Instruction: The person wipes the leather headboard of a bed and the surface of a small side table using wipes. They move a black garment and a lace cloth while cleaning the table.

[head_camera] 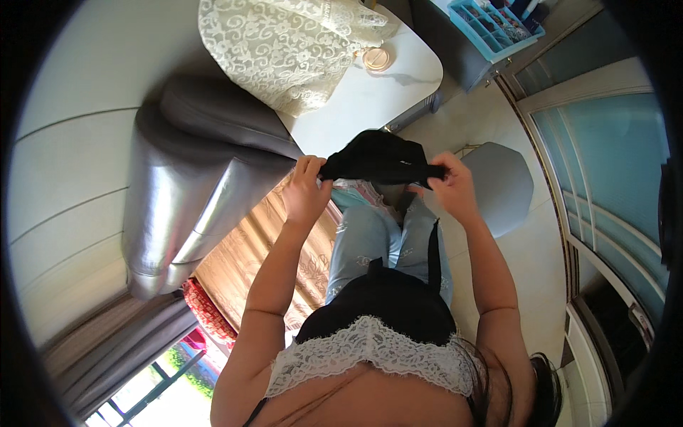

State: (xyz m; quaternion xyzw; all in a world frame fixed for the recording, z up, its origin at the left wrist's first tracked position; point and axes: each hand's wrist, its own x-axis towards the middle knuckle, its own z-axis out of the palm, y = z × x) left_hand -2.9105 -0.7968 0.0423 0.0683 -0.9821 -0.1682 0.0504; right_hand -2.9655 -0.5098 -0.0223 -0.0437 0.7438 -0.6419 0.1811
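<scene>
A black cloth garment [381, 157] is stretched between my two hands above my knees. My left hand [307, 187] pinches its left end between thumb and fingers. At the other end, my right hand [452, 184] grips a narrow black edge or band of it. The cloth is bunched, so its exact kind cannot be told. Beneath it, partly hidden, lie pink-trimmed and pale green fabrics [349, 197] by my jeans [363, 235]. A black strap [435, 256] hangs over the jeans on the right.
A white marble-look table [413, 58] ahead carries a cream lace cloth [288, 53] and a round compact case [376, 58]. A grey leather headboard or seat back [176, 187] stands left, a grey stool [496, 187] right. A blue divided organizer [496, 32] sits at upper right, near glass-panelled doors [608, 160].
</scene>
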